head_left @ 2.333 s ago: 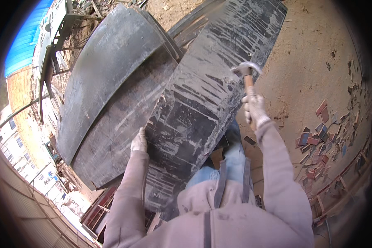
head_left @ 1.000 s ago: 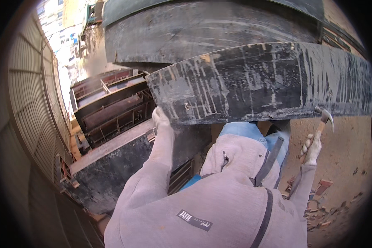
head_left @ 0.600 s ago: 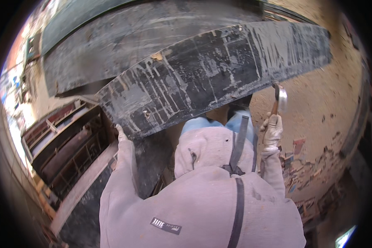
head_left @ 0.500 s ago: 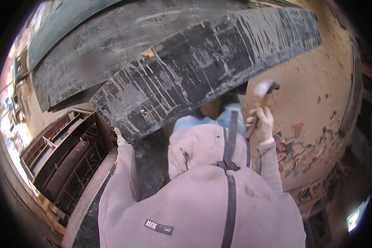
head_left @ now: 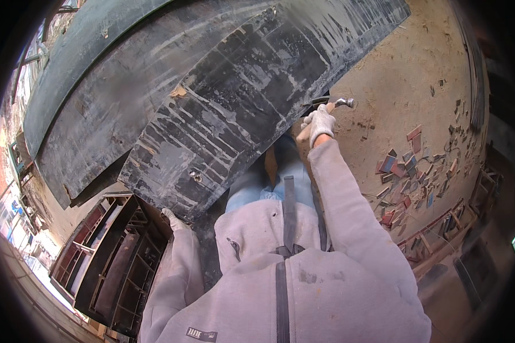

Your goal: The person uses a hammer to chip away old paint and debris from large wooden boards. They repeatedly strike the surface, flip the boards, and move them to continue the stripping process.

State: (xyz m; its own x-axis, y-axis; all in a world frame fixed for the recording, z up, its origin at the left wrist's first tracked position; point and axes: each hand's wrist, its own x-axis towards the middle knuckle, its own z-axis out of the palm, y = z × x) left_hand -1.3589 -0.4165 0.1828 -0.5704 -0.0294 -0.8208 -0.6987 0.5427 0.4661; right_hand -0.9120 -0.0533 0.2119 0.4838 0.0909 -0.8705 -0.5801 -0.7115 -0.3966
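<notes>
A large curved black panel (head_left: 240,108), streaked with pale residue, lies across my legs. My left hand (head_left: 171,219), in a white glove, grips its near lower edge. My right hand (head_left: 320,123), also gloved, is shut on a hammer (head_left: 335,103) whose metal head shows just past the panel's right edge. The hammer's handle is mostly hidden by my glove and the panel. I wear a grey hooded top and blue jeans.
Two more dark curved panels (head_left: 97,86) lie stacked behind the one I hold. A rusty metal frame mould (head_left: 109,257) stands at lower left. Broken red and grey tile pieces (head_left: 412,171) litter the sandy ground at right.
The view has swung round, so the panel now runs diagonally. My right hand with the hammer has risen to the panel's right edge. My left hand keeps its grip on the lower edge.
</notes>
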